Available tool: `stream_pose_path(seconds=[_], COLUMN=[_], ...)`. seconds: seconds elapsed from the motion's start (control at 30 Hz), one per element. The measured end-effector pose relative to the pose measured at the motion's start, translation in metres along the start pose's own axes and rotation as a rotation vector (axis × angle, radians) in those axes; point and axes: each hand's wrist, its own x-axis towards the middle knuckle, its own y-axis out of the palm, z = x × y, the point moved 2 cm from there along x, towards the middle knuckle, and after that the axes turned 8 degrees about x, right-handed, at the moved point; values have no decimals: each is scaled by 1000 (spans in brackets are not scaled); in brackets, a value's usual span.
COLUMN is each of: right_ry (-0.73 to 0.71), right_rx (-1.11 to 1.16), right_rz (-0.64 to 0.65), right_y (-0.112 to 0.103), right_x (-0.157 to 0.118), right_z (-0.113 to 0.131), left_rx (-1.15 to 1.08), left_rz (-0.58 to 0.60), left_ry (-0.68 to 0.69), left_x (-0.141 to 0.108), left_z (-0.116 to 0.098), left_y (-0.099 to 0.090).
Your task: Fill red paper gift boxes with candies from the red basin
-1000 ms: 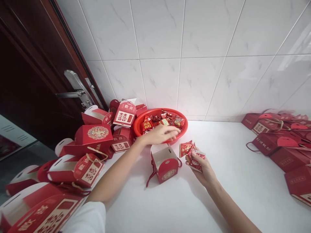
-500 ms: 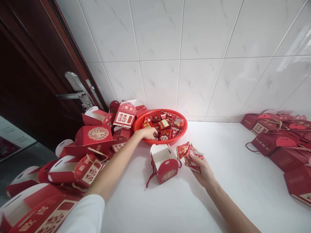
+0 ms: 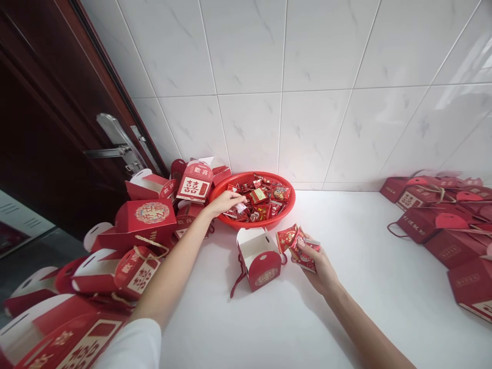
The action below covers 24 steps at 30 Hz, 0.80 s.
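Observation:
My left hand (image 3: 226, 203) is over the left side of a red plastic basket (image 3: 291, 207) full of wrapped candies (image 3: 258, 196). Its fingers are pressed together; a whitish wrapper (image 3: 241, 207) lies just under the fingertips, and whether they grip it cannot be made out. Several red and gold candy packets (image 3: 298, 242) are gripped in my right hand (image 3: 321, 267), to the right of the small box. That red gift box (image 3: 264, 269) stands with its top open on the white table, right in front of the basket. Its white inside shows, and dark red cords hang from its sides.
Red gift boxes (image 3: 151, 212), many with open flaps, are piled along the left, beside a dark door (image 3: 49, 102). More red boxes (image 3: 449, 251) with cord handles stand in rows at the right. A tiled wall (image 3: 246, 128) rises behind the white table (image 3: 369, 266).
My left hand has drawn back up and to the left within the basket, and a whitish wrapper now shows under its fingers. My right hand keeps its place with the packets.

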Motion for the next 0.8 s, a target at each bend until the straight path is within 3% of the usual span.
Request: stream_pose_path(seconds=[0.23, 0.37, 0.53, 0.67, 0.8], right_ry=[3, 0, -8, -19, -52], right_rx=[-18, -18, -21, -32, -51], right_rz=[-16, -3, -4, -17, 21], right_y=[1, 5, 8, 7, 7], right_x=[1, 1, -1, -2, -2], right_z=[1, 2, 4, 4, 5], left_rx=[-149, -82, 56, 177, 275], left_rz=[158, 256, 386, 303, 219], left_ry=[76, 182, 325, 405, 413], left_x=[-45, -73, -88, -94, -102], left_z=[-33, -52, -60, -73, -90], left_y=[7, 16, 25, 37, 61])
